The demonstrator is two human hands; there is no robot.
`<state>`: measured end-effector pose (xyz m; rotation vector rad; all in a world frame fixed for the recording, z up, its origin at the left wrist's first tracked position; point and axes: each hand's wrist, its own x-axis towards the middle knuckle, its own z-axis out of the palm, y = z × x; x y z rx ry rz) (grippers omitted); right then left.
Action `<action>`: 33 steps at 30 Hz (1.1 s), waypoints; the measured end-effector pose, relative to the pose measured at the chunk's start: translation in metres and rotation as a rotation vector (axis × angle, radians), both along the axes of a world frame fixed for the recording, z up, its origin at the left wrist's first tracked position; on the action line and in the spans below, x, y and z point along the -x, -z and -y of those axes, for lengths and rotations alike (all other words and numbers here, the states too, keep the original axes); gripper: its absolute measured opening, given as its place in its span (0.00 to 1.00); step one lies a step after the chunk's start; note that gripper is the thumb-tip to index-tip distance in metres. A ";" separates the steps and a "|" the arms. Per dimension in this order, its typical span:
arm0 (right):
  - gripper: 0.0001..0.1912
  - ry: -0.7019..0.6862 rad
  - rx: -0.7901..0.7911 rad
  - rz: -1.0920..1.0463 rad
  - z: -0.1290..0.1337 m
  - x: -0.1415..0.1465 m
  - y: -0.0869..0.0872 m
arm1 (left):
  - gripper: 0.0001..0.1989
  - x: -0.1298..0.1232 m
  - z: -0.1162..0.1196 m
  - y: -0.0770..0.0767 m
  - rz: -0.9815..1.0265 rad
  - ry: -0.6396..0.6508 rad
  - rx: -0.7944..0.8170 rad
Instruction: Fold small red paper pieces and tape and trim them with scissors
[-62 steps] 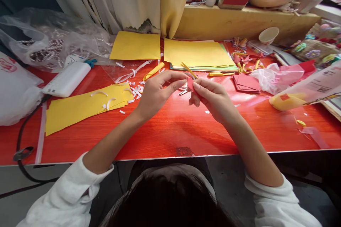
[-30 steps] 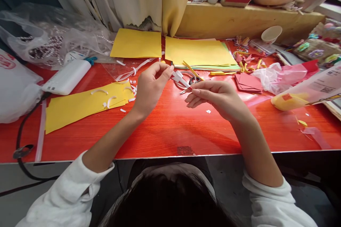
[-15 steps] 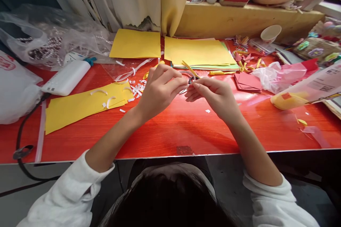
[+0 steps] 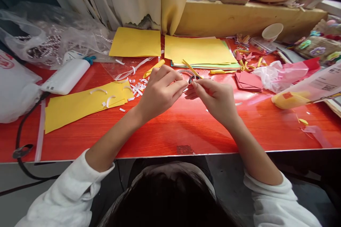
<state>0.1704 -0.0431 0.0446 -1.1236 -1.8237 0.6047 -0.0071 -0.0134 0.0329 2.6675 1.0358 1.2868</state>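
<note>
My left hand [image 4: 165, 88] is closed in a pinch, its thumb and fingertips meeting just above the red table. Facing it, my right hand [image 4: 216, 100] pinches with thumb and index finger, the other fingers curled below. The fingertips almost touch, and whatever they hold is too small and hidden to name. Right behind them lies a dark and whitish ring-shaped thing [image 4: 190, 78], partly covered. A narrow yellow strip [image 4: 189, 66] slants over it. By my left knuckles rests a rolled yellow paper piece [image 4: 154, 68].
Yellow paper sheets [image 4: 198, 50] lie at the back, with cut yellow strips [image 4: 85, 104] and white paper scraps [image 4: 137, 88] at left. A white power bank [image 4: 66, 77] has a black cable. Red paper squares [image 4: 248, 81] and a clear plastic sleeve [image 4: 317, 81] lie right.
Both hands keep their pinch in nearly the same place, with only slight finger movement. The view has shifted a little.
</note>
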 end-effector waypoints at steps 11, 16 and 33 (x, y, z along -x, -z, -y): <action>0.13 0.026 -0.104 0.129 0.001 0.000 0.000 | 0.05 -0.002 0.000 0.000 0.028 -0.014 -0.017; 0.12 0.019 -0.096 0.111 0.001 -0.001 0.000 | 0.06 -0.003 0.002 -0.003 0.052 -0.016 -0.004; 0.13 -0.054 0.108 -0.142 0.001 0.001 -0.003 | 0.03 -0.002 0.006 -0.015 0.122 0.027 0.200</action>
